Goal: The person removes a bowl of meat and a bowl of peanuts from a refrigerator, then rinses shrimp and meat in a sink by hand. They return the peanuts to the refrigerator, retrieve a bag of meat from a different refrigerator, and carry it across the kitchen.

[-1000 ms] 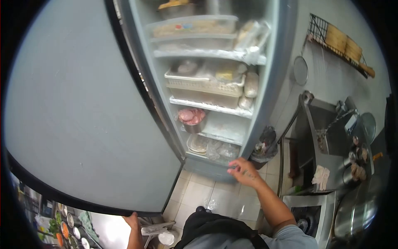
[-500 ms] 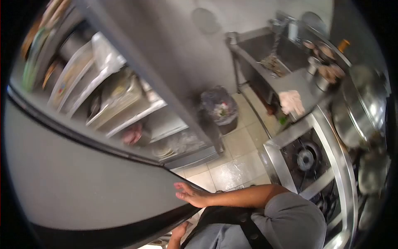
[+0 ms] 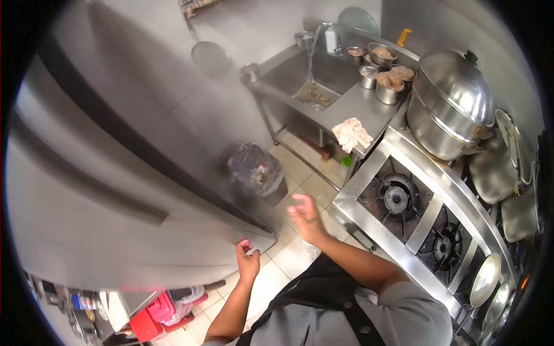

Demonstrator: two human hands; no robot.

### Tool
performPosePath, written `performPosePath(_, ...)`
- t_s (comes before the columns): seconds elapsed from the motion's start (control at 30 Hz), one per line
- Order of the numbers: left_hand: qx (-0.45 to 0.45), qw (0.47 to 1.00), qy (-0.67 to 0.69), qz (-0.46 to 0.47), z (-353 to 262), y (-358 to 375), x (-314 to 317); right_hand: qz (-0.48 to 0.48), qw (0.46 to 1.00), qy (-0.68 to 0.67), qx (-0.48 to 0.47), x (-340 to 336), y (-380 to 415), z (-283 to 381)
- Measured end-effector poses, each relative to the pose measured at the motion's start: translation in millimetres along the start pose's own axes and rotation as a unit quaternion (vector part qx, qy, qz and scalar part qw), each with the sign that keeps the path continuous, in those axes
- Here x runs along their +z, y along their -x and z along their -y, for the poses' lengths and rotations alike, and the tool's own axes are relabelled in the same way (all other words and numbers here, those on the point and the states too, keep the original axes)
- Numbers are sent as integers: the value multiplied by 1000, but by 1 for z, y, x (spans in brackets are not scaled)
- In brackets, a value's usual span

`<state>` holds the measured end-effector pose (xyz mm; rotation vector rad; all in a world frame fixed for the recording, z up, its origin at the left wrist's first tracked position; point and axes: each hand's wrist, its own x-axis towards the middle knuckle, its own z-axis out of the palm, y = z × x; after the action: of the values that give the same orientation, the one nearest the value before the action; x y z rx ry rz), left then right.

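The tall grey fridge (image 3: 115,230) fills the left side, its door closed. My left hand (image 3: 248,262) is raised right at the lower right part of the door, fingers loosely bent and apart, with nothing in it. To the right of it, my right hand (image 3: 307,219) hangs in the air over the tiled floor. Its fingers are slightly curled and apart, holding nothing. The lined trash bin (image 3: 239,164) stands just beyond my right hand.
Water runs from a tap into the metal sink (image 3: 288,72). Bowls of food (image 3: 389,86) and a cloth (image 3: 352,135) lie on its counter. A gas stove (image 3: 415,254) with a big lidded steamer pot (image 3: 444,109) behind it stands right. Red containers (image 3: 147,326) are at lower left.
The fridge door has swung shut, hiding its shelves. My right hand has left the door and moved right and up; my left hand has risen beside the door. The view has turned.
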<state>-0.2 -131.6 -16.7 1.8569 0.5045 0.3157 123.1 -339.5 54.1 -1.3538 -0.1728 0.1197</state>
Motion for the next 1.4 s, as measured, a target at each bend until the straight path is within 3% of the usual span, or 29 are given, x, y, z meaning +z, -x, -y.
performPosePath(0.07, 10, 1000, 6, -24, 12, -30, 3, -97, 988, 123, -7, -64, -6, -15)
performPosePath(0.13, -11, 996, 38, -84, 28, -55, 4, -167, 982, 46, 81, -133, -4, -33)
performPosePath(0.2, -17, 995, 31, -92, 17, -60, 13, -249, 963, 90, -53, -195, -3, -66)
performPosePath(0.27, -42, 994, 9, -99, 17, -51, 13, -297, 953, 61, 4, -226, -1, -37)
performPosePath(0.33, -43, 985, -139, -88, 23, -63, 24, -354, 931, 52, 67, -241, -20, -17)
performPosePath(0.4, -157, 972, -170, 35, 16, -82, 45, -355, 931, 34, 74, -251, -48, -5)
performPosePath(0.47, -123, 928, -285, 207, -18, -125, 77, -332, 933, 131, 36, -266, -75, -11)
performPosePath(0.5, -131, 927, -285, 205, -37, -147, 99, -307, 950, 52, 5, -254, -92, 16)
performPosePath(0.57, -114, 969, -92, 197, -78, -198, 154, -307, 947, 89, 13, -256, -111, 36)
performPosePath(0.6, 11, 969, -125, 212, -90, -226, 175, -312, 942, 124, 17, -258, -119, 41)
performPosePath(0.67, 58, 974, -31, 219, -119, -276, 223, -314, 945, 94, 8, -265, -124, 43)
performPosePath(0.7, 60, 972, 9, 226, -127, -305, 247, -312, 938, 154, 5, -269, -123, 43)
performPosePath(0.73, 56, 972, -2, 228, -138, -333, 268, -309, 927, 212, 4, -272, -120, 40)
performPosePath(0.77, 127, 969, -55, 205, -166, -384, 302, -340, 920, 193, 9, -280, -127, 24)
performPosePath(0.83, 94, 971, -65, 210, -189, -448, 331, -391, 909, 140, 23, -282, -116, 0)
performPosePath(0.97, 116, 986, -43, 112, -189, -610, 392, -483, 862, 149, 45, -281, -145, -14)
performPosePath(1.0, 183, 978, -85, 43, -193, -646, 402, -498, 848, 176, 50, -283, -156, -19)
performPosePath(1.07, 274, 942, -180, -75, -206, -706, 411, -555, 805, 204, 52, -279, -190, -23)
performPosePath(1.23, 364, 823, -355, -253, -165, -845, 385, -572, 802, 162, 61, -269, -292, -13)
performPosePath(1.3, 249, 869, -406, -132, -186, -854, 363, -531, 815, 227, 43, -261, -336, -3)
performPosePath(1.37, 259, 835, -481, -60, -150, -894, 340, -501, 810, 299, 66, -260, -370, 1)
performPosePath(1.4, 260, 847, -464, -18, -142, -904, 331, -485, 809, 321, 89, -258, -384, 4)
